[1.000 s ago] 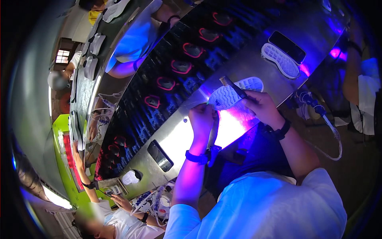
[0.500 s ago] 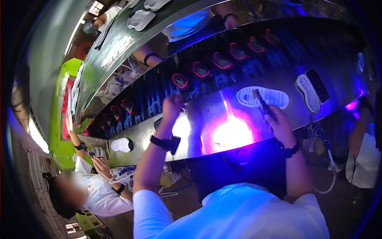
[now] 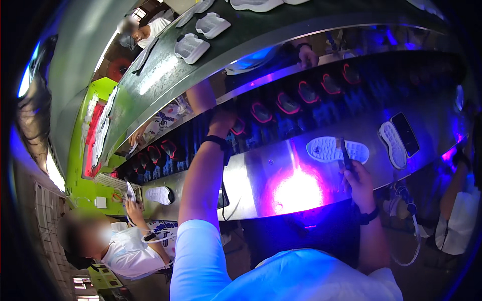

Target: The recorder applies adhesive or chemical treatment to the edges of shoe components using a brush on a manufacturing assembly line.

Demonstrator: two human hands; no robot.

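My right hand [image 3: 358, 176] is closed around the dark handle of a brush [image 3: 346, 154]. The brush's head end lies over a white shoe sole [image 3: 324, 149] on the metal bench. Farther left, my left hand [image 3: 224, 119] reaches over the dark conveyor beside a dark shoe upper [image 3: 238, 126] with a red-edged collar. Shadow hides its fingers, so its grip does not show. More red-edged shoe uppers [image 3: 288, 103] stand in a row to the right, and several others are at the far left.
Another sole [image 3: 393, 145] lies by a phone [image 3: 404, 134] on the right. At left, a co-worker [image 3: 133, 246] holds a sole near a white sole [image 3: 158, 195] on the bench. White soles [image 3: 192, 48] rest on the green upper belt. A bright glare [image 3: 298, 193] covers the bench front.
My left hand has reached farther forward over the conveyor, toward the shoe uppers. My right hand still holds the brush, now more upright over the sole. The whole view has shifted slightly.
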